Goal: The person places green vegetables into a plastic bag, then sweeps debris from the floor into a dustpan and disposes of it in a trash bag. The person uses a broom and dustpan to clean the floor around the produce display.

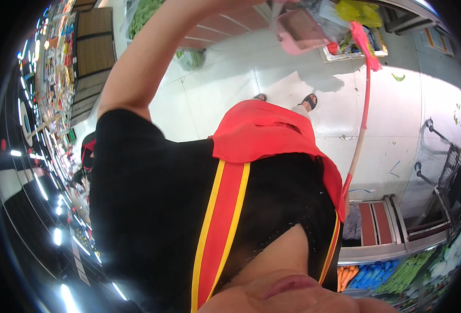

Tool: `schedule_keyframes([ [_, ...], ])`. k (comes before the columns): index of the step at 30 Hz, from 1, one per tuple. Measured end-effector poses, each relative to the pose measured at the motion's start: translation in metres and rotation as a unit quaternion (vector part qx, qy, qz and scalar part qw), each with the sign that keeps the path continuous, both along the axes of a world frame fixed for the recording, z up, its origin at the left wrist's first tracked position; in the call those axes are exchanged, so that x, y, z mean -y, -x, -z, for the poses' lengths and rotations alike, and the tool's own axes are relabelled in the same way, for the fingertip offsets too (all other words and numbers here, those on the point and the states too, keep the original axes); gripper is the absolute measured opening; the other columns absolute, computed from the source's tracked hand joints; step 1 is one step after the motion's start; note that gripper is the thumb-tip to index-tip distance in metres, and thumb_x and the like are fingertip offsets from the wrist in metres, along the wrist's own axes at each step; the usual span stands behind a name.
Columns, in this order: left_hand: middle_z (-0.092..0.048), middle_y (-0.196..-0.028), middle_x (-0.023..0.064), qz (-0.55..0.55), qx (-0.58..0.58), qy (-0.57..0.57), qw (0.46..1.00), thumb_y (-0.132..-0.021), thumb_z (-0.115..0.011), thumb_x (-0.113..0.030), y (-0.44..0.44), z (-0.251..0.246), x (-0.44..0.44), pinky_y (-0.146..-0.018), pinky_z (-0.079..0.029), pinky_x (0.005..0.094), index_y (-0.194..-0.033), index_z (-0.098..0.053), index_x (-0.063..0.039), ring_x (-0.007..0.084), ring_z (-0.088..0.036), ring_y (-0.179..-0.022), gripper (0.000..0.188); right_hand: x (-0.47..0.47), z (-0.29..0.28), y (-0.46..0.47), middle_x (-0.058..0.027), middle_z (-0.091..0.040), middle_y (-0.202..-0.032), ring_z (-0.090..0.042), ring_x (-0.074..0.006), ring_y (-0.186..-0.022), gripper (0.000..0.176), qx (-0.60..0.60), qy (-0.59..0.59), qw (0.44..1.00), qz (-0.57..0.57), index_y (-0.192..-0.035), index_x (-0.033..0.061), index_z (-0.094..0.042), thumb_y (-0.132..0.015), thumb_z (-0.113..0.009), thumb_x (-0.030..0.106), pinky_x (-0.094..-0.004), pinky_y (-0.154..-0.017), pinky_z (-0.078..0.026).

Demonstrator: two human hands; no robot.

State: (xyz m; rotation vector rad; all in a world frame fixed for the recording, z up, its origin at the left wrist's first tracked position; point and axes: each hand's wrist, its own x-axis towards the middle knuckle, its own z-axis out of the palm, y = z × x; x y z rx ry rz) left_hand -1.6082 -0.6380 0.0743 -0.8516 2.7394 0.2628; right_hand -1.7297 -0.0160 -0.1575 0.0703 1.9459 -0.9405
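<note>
My left arm reaches up and across to the top edge, where only a sliver of my left hand [286, 1] shows; its fingers are cut off. Just below it is a pink dustpan [301, 30], but whether I hold it cannot be seen. A broom with pink bristles [365, 47] is at my right, its long pink handle [364, 113] running back beside my red apron [267, 131]. The handle's near end disappears behind my body. My right hand is out of view. Beside the dustpan, a white crate [334, 58] contains plastic bags and scraps.
A yellow-green plastic bag [357, 12] lies at the crate. Bagged green vegetables [191, 58] are by a slatted stand [230, 27]. Leaf scraps [398, 77] litter the pale floor. A wheeled cart [455, 168] and a vegetable display with carrots [347, 276] are on the right.
</note>
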Motion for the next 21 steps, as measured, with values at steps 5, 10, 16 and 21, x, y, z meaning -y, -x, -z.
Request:
schedule_keyframes([
  [5, -0.063, -0.084, 0.0207, -0.175, 0.01, -0.027, 0.984, -0.083, -0.069, -0.022, -0.168, 0.009, -0.034, -0.067, -0.046, 0.043, -0.114, -0.055, -0.009, 0.0387, -0.062, -0.079, 0.037, -0.018, -0.055, -0.01, 0.0014, -0.052, -0.083, -0.043, -0.0051, -0.067, 0.043, -0.009, -0.03, 0.995, -0.093, -0.138, 0.0049, -0.048, -0.097, -0.053, 0.015, -0.0222, -0.059, -0.035],
  [10, -0.062, -0.076, 0.0193, -0.325, 0.001, -0.036, 0.945, -0.082, -0.068, -0.022, -0.348, 0.067, -0.047, -0.062, -0.045, 0.0446, -0.1, -0.055, -0.008, 0.0398, -0.061, -0.073, 0.026, 0.109, -0.07, -0.026, -0.0067, -0.066, -0.104, -0.058, -0.0113, -0.085, 0.043, -0.029, -0.067, 0.924, -0.375, -0.136, 0.002, -0.049, -0.095, -0.054, 0.014, -0.0259, -0.077, -0.047],
  [16, -0.06, -0.069, 0.0184, -0.501, -0.057, -0.096, 0.858, -0.082, -0.068, -0.02, -0.503, 0.142, -0.07, -0.057, -0.045, 0.0411, -0.097, -0.054, -0.003, 0.0358, -0.059, -0.063, 0.026, 0.313, 0.048, -0.128, -0.0207, -0.063, -0.114, -0.062, -0.0358, -0.104, 0.044, -0.104, 0.016, 0.804, -0.585, -0.133, 0.0138, -0.054, -0.092, -0.058, 0.029, -0.0392, -0.086, -0.049],
  [21, -0.06, -0.071, 0.0213, -0.597, -0.066, -0.144, 0.786, -0.081, -0.07, -0.021, -0.585, 0.19, -0.111, -0.059, -0.046, 0.0413, -0.096, -0.055, -0.001, 0.037, -0.06, -0.065, 0.03, 0.477, 0.166, -0.255, -0.012, -0.067, -0.085, -0.066, -0.0314, -0.084, 0.04, -0.242, 0.061, 0.637, -0.729, -0.131, 0.0249, -0.051, -0.092, -0.052, 0.035, -0.046, -0.069, -0.05],
])
